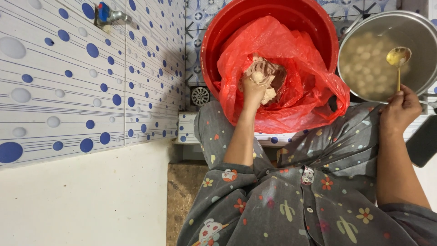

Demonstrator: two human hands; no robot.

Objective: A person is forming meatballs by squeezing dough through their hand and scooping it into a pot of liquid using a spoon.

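Observation:
My left hand reaches into a red plastic bag that lies open in a red basin. It squeezes pinkish-brown paste, and a small round lump bulges out above the fist. My right hand holds a golden spoon by its handle, the bowl raised over a metal pot. The pot holds cloudy liquid with several pale balls. Both arms come out of grey sleeves printed with flowers.
A wall of white tiles with blue dots stands at the left, with a metal tap high up. A round floor drain lies beside the basin. A dark flat object sits at the right edge.

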